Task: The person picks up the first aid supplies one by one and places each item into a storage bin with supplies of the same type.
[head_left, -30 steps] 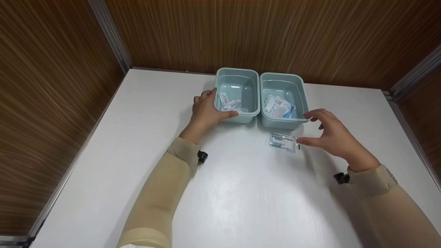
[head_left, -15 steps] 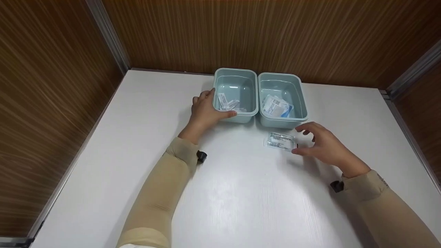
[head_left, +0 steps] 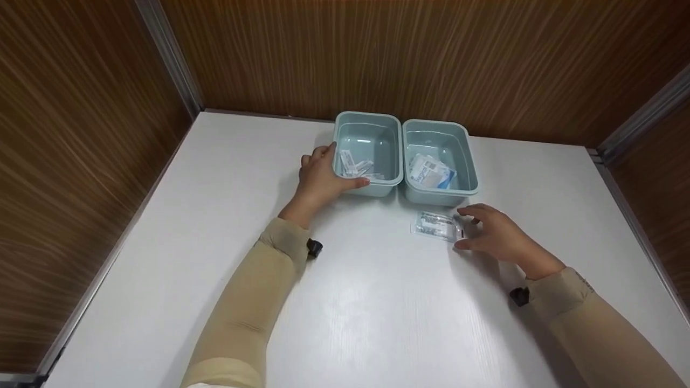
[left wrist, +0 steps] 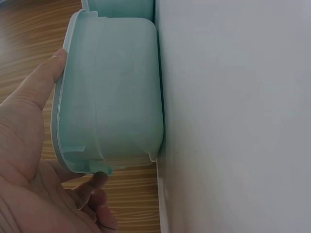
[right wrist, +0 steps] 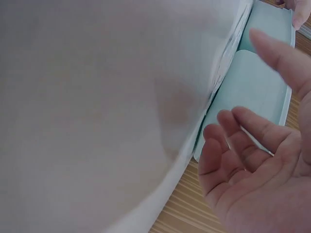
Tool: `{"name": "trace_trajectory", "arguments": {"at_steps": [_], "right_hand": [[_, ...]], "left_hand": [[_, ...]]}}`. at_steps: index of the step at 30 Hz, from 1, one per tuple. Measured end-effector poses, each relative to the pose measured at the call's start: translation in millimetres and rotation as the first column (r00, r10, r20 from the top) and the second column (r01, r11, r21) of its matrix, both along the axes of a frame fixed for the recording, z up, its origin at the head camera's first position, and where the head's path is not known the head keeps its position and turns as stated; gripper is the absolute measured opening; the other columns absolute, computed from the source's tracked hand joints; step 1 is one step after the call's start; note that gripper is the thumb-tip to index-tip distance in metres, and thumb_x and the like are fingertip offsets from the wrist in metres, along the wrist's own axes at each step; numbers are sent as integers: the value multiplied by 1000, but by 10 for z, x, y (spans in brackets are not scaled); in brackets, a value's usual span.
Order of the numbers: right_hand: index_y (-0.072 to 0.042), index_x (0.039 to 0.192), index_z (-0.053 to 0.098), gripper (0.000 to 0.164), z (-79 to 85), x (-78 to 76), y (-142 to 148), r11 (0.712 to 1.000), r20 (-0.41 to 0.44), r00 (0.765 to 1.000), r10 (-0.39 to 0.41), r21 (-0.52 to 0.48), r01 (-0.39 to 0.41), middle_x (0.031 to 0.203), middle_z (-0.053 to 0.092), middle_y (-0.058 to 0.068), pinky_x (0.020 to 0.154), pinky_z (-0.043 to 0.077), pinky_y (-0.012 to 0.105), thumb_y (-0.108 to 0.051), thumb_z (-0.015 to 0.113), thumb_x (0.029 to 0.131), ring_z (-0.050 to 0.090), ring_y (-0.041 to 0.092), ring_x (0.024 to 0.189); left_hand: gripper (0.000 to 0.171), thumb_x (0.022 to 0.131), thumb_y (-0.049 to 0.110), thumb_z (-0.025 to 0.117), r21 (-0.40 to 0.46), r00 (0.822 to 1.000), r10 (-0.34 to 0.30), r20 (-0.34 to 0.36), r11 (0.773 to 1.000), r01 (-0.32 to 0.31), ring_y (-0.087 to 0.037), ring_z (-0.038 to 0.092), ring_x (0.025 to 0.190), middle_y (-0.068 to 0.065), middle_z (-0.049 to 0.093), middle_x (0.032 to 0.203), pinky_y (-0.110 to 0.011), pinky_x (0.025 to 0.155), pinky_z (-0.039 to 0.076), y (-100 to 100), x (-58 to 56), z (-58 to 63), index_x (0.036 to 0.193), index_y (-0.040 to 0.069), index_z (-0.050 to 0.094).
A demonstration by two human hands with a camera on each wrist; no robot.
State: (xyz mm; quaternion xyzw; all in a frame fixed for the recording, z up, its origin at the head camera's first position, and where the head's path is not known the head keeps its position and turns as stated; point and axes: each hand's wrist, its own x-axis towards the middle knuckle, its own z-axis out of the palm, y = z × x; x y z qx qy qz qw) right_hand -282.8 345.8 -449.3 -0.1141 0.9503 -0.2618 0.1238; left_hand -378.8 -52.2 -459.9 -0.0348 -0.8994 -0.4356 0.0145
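My left hand holds the front-left corner of the left pale green plastic bin, thumb on the front rim and fingers along the left side. In the left wrist view the thumb touches that bin's rim. A flat clear packet with printing lies on the table in front of the right bin. My right hand is at the packet's right end, thumb and fingers apart on either side of it. The right wrist view shows its fingers loosely bent and the packet nearly edge-on.
The two bins stand side by side near the brown wood-grain back wall. Narrow white packets lie in the left bin, white and blue packets in the right one. The white table has wood-grain panels on both sides.
My right hand has come down from beside the right bin's front corner to the packet's right end. The left hand stays on the left bin.
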Motion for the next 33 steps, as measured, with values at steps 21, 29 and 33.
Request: {"name": "trace_trajectory", "arguments": {"at_steps": [21, 29, 33], "right_hand": [[5, 155, 59, 77, 4, -43, -86, 999, 39, 999, -29, 43, 27, 143, 65, 25, 111, 52, 57, -18, 94, 91, 59, 39, 126], [8, 147, 63, 73, -51, 10, -61, 999, -40, 998, 40, 20, -39, 134, 65, 21, 98, 56, 41, -14, 95, 86, 63, 34, 116], [6, 148, 63, 72, -21, 25, -72, 999, -42, 998, 47, 16, -46, 137, 63, 20, 98, 56, 40, -15, 93, 87, 62, 35, 119]], "left_hand": [[122, 77, 62, 102, -9, 1000, 20, -3, 1000, -20, -30, 39, 143, -8, 43, 175, -51, 122, 43, -47, -5, 18, 176, 23, 40], [124, 76, 67, 101, -4, 1000, 8, -7, 1000, -8, -30, 39, 145, -7, 44, 175, -51, 123, 43, -32, 9, -30, 176, 25, 41], [126, 75, 69, 100, -20, 1000, 1, -21, 1000, -1, -32, 40, 144, -9, 44, 175, -51, 122, 43, -32, -8, -27, 176, 22, 40]]}}
